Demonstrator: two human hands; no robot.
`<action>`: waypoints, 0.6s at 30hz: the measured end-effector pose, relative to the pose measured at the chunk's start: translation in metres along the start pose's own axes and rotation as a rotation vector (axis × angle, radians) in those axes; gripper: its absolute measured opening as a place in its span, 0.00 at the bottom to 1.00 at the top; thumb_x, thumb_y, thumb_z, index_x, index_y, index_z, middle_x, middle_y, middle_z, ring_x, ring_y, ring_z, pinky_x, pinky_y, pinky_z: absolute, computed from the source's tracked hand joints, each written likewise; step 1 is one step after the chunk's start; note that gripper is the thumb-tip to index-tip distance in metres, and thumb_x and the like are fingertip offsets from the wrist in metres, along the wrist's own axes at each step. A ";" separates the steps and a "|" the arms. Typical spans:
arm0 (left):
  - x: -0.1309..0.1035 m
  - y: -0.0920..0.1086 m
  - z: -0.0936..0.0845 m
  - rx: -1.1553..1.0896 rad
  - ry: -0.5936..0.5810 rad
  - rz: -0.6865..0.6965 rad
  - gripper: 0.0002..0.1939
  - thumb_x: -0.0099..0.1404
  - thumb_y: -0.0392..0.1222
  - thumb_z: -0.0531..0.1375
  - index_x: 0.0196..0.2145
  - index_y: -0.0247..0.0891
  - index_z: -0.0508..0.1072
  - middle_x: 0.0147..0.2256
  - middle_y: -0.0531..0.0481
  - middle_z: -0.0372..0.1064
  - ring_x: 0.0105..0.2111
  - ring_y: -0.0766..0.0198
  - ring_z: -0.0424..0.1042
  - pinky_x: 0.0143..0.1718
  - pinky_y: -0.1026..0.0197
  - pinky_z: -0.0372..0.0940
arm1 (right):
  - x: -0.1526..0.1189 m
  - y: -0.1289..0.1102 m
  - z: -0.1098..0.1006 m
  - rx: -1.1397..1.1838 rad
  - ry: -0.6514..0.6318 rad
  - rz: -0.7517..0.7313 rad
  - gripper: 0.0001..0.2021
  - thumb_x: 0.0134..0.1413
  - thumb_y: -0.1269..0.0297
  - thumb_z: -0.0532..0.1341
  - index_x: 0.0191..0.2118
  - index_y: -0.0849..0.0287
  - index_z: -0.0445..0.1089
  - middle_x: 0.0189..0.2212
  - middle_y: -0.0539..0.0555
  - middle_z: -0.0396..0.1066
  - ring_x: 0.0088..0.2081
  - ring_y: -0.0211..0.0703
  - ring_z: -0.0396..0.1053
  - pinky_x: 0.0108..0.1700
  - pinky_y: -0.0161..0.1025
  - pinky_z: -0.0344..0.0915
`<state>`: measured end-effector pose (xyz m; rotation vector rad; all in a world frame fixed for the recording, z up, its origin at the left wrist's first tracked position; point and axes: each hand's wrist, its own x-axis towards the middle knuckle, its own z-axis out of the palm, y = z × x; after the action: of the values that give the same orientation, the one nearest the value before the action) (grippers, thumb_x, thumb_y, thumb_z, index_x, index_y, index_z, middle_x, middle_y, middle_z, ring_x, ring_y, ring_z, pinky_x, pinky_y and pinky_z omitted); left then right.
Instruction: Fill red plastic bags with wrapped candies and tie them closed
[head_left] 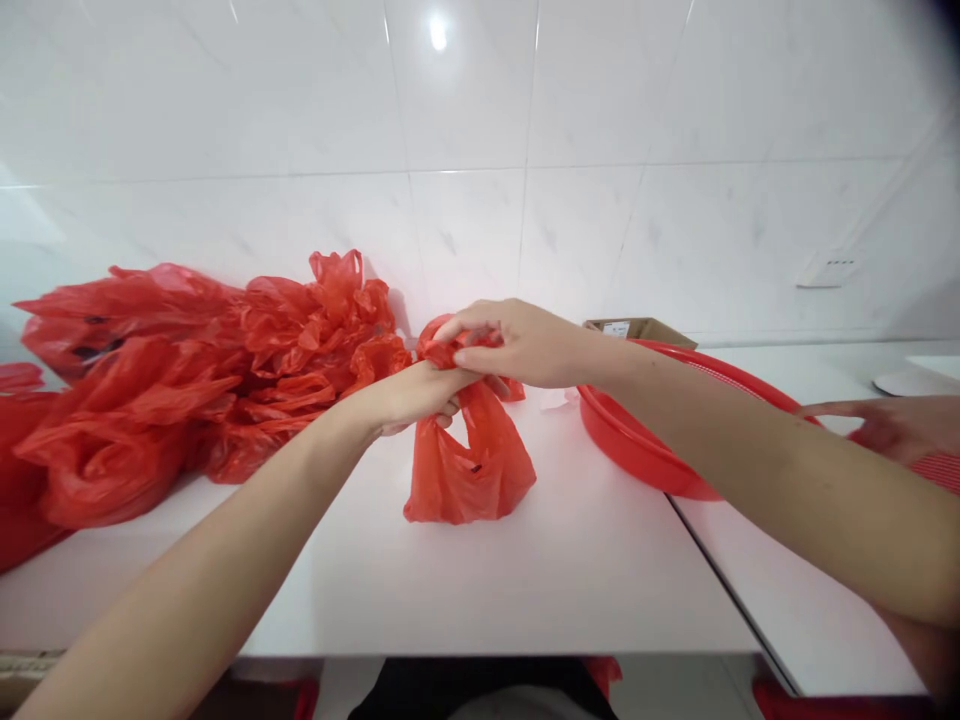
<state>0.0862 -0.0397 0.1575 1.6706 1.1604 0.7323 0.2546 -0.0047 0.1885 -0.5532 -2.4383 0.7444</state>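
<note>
A small red plastic bag (pixel 476 470) rests on the white table, its handles drawn up between my two hands. My left hand (pixel 424 393) is closed around the bag's upper part, fingers curled under it. Crossing over from the right, my right hand (pixel 510 340) grips the bag's handle, a loop of which shows above the left hand. The two hands touch, and some fingertips are hidden behind them and the plastic. What the bag holds cannot be made out.
Several red plastic bags (pixel 285 360) are heaped on the left. To the right stand a red plastic basket (pixel 622 440) and a cardboard box (pixel 652 330) by the tiled wall. Another person's hand (pixel 900 425) is at the basket's right side. A seam runs between two white tables (pixel 585 580).
</note>
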 end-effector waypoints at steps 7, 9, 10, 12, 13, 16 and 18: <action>-0.005 -0.021 -0.017 -0.208 -0.032 -0.066 0.27 0.65 0.64 0.55 0.35 0.36 0.79 0.17 0.55 0.58 0.18 0.68 0.61 0.27 0.62 0.67 | -0.026 0.022 -0.003 0.124 0.192 0.125 0.10 0.50 0.77 0.56 0.34 0.58 0.73 0.26 0.49 0.73 0.29 0.37 0.69 0.33 0.36 0.65; -0.005 -0.027 -0.020 -0.250 -0.081 -0.008 0.26 0.65 0.62 0.56 0.36 0.36 0.79 0.23 0.49 0.70 0.23 0.65 0.68 0.35 0.58 0.70 | -0.036 0.010 -0.005 0.101 0.226 0.108 0.09 0.50 0.76 0.57 0.31 0.58 0.74 0.29 0.50 0.74 0.31 0.38 0.71 0.36 0.38 0.67; -0.005 -0.029 -0.021 -0.248 -0.100 0.024 0.23 0.65 0.60 0.58 0.35 0.36 0.79 0.25 0.48 0.72 0.25 0.65 0.70 0.38 0.57 0.70 | -0.040 0.004 -0.004 0.098 0.199 0.064 0.10 0.50 0.76 0.58 0.32 0.57 0.74 0.31 0.51 0.74 0.34 0.40 0.71 0.39 0.39 0.68; -0.006 -0.031 -0.021 -0.186 -0.118 0.087 0.15 0.63 0.53 0.63 0.31 0.37 0.79 0.27 0.49 0.72 0.26 0.65 0.70 0.39 0.57 0.70 | -0.045 -0.001 0.003 0.120 0.150 -0.040 0.11 0.51 0.77 0.58 0.35 0.55 0.75 0.39 0.51 0.75 0.43 0.42 0.72 0.47 0.40 0.68; -0.006 -0.030 -0.021 -0.127 -0.114 0.106 0.12 0.62 0.49 0.65 0.31 0.37 0.79 0.27 0.50 0.72 0.27 0.66 0.70 0.38 0.59 0.69 | -0.046 0.000 0.009 0.155 0.167 -0.071 0.12 0.52 0.76 0.58 0.37 0.54 0.75 0.42 0.50 0.74 0.47 0.42 0.71 0.50 0.41 0.67; -0.006 -0.028 -0.014 0.111 -0.075 0.119 0.07 0.60 0.42 0.63 0.34 0.40 0.80 0.27 0.51 0.72 0.26 0.65 0.69 0.31 0.61 0.67 | -0.043 0.023 0.032 0.338 0.296 0.049 0.13 0.60 0.71 0.54 0.45 0.53 0.73 0.44 0.50 0.73 0.50 0.40 0.70 0.54 0.41 0.65; -0.006 -0.029 -0.006 0.282 -0.005 0.168 0.08 0.60 0.37 0.59 0.33 0.40 0.79 0.26 0.52 0.72 0.26 0.65 0.69 0.30 0.62 0.66 | -0.040 0.044 0.046 0.415 0.341 0.218 0.12 0.63 0.67 0.53 0.47 0.53 0.71 0.43 0.51 0.74 0.45 0.39 0.72 0.52 0.42 0.67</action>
<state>0.0685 -0.0404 0.1334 2.0227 1.1716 0.6909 0.2681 -0.0097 0.1146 -0.7164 -1.8625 1.1102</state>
